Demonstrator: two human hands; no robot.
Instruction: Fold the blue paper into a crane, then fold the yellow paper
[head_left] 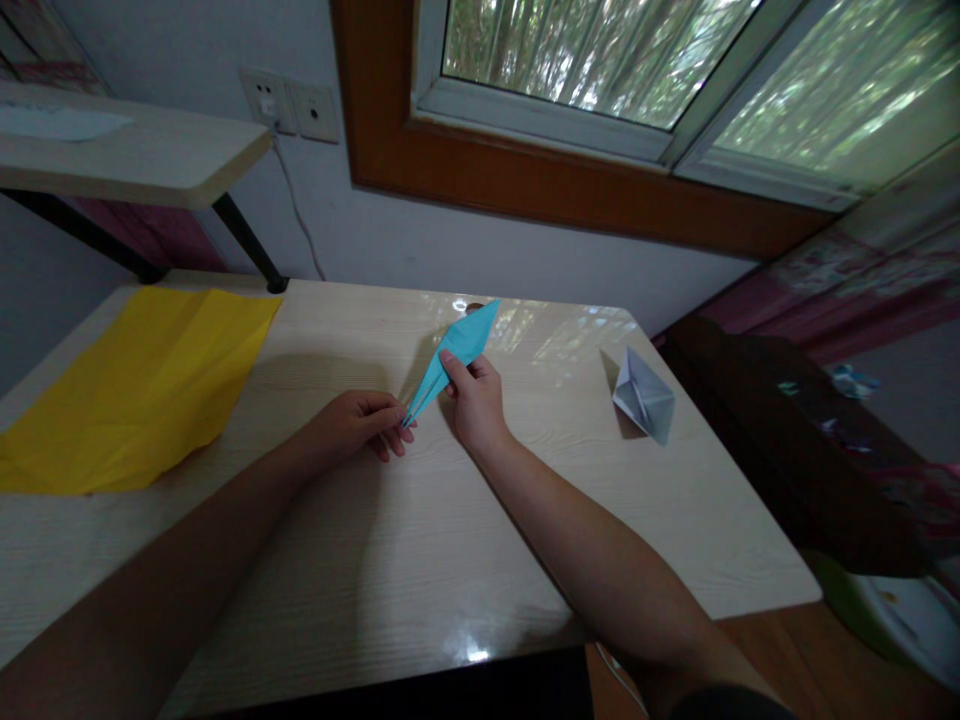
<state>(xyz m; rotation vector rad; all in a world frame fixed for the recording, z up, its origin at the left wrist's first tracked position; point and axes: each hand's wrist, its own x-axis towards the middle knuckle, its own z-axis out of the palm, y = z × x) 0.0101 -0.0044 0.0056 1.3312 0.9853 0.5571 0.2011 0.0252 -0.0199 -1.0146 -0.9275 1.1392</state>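
Observation:
A folded piece of blue paper [466, 336], long and pointed at both ends, is held above the table between my two hands. My right hand [477, 398] grips it near its wider middle, thumb lying on top. At the narrow lower end, where the paper splits into thin points, my left hand [375, 420] pinches the tips between thumb and fingers. The upper point slants away toward the window. The underside of the paper is hidden.
A yellow sheet [150, 385] lies on the table [315, 580] at the left. A folded white-grey paper shape [645, 398] stands near the right edge. A raised shelf [165, 160] on black legs is at the back left, beside a wall socket [313, 110] with a cable.

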